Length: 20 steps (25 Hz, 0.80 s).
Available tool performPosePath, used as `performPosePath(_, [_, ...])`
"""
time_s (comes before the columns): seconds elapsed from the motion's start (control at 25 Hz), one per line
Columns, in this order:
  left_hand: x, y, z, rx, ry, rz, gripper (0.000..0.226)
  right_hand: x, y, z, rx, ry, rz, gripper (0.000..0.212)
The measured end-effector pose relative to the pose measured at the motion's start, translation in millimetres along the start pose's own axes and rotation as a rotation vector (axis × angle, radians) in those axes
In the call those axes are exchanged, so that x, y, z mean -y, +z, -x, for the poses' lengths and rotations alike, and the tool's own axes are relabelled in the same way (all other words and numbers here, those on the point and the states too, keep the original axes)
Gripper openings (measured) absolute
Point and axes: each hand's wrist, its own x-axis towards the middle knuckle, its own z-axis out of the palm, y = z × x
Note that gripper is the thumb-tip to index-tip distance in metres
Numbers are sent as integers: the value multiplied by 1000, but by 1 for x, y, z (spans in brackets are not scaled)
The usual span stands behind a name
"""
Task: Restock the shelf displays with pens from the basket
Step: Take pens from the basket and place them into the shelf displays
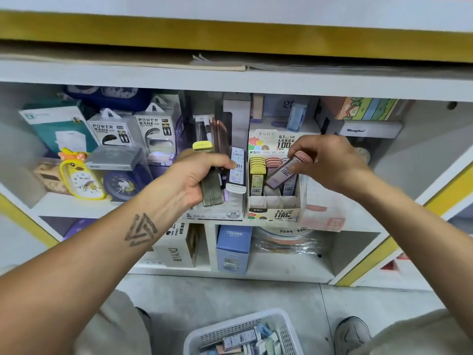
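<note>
Pink-capped case tilted, cap up-right

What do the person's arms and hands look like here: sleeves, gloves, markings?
Both forearms are bare as far as the frame shows, with no sleeves or gloves. The left hand and right hand show no rings or watch. The left forearm carries a dark tattoo of interlocking triangles near the wrist.

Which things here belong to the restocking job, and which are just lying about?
Part of the job:
- left hand, gripping a bundle of cases
- right hand, pinching a pink-capped case
- display box
- white basket

Just lying about:
- power bank packs
- yellow duck clock
- blue CRUHRE box
</note>
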Motion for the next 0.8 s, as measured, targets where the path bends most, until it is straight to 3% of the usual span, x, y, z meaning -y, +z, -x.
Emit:
performPosePath(0.24, [-1,4,1,30,-11,-8,25,3,19,-4,-87,-311,157,33])
performPosePath(0.48, [0,4,-2,36,-9,-29,22,6,27,-8,-134,-460,263,10])
performPosePath(0.64, [3,7,-1,45,-1,-26,22,4,41,-4,-71,-434,397,17])
performPosePath(0.72, [4,10,-2,61,2,-24,32,5,46,-4,-81,-406,437,21])
performPosePath(0.8, [6,13,-2,80,18,-22,39,14,44,-4,-100,-232,108,20])
